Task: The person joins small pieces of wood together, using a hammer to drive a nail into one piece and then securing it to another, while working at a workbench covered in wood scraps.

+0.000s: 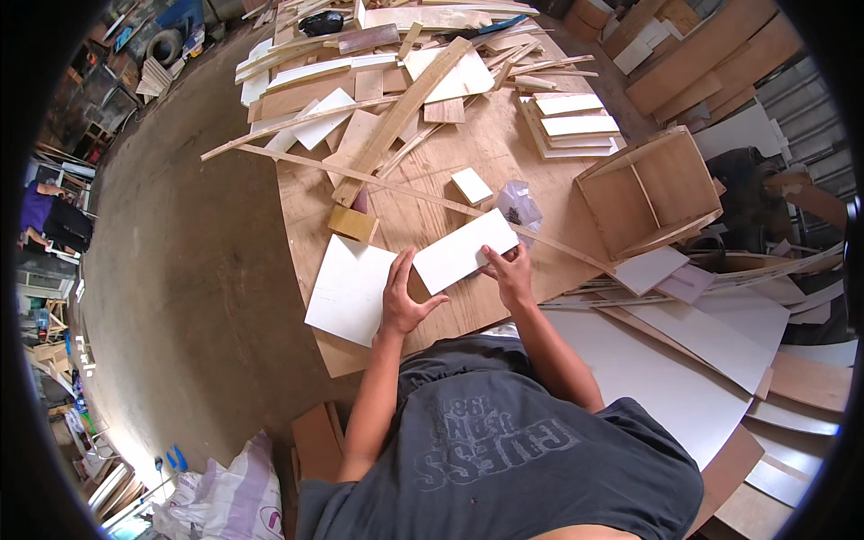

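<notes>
A white rectangular board is held at a slant above the near part of the wooden worktable. My right hand grips its right end, thumb on the top face and fingers at the edge. Beside the left end is my left hand, open, its thumb spread away from the fingers. Under and left of that hand lies a larger white panel. Beyond the board are a small white block and a clear plastic bag with small dark pieces in it. A yellowish wood block sits farther left.
A long thin strip crosses the table diagonally, near a thick plank. Offcuts are heaped at the far end. To the right are stacked white boards, an open wooden box and large panels. Another person is far left.
</notes>
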The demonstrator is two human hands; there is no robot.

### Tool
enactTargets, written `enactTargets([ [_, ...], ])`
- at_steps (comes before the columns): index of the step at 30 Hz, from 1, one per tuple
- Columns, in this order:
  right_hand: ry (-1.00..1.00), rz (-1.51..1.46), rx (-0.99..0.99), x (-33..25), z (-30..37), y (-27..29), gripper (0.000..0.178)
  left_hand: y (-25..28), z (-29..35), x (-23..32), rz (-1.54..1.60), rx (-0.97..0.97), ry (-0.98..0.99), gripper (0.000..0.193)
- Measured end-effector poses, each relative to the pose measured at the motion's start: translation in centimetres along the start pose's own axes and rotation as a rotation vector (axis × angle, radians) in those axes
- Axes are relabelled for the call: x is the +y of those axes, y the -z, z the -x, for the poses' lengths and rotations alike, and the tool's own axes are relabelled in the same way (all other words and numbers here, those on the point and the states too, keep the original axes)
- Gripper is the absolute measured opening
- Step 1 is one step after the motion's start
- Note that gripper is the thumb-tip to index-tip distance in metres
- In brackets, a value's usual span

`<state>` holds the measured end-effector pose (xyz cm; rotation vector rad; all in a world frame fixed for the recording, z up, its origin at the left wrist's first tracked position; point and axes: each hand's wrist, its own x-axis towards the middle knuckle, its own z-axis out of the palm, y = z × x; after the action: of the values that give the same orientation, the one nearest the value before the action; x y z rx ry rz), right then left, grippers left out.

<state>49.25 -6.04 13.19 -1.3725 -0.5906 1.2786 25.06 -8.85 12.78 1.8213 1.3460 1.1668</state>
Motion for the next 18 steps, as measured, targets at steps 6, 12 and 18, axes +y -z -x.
enactTargets([
  [6, -0.018, 0.037, -0.058, 0.0, -1.3, -0.2, 0.053, -1.1, 0.2, -1.4, 0.213, 0.150, 0.203, 0.065],
  [12, -0.018, 0.074, -0.083, -0.5, -2.8, 0.2, 0.051, -3.9, 0.6, 0.4, 0.293, 0.329, 0.623, 0.050],
  [18, -0.037, 0.072, -0.121, -1.2, -3.7, 0.5, 0.052, -5.5, 0.0, 1.1, 0.153, 0.373, 0.583, 0.056],
])
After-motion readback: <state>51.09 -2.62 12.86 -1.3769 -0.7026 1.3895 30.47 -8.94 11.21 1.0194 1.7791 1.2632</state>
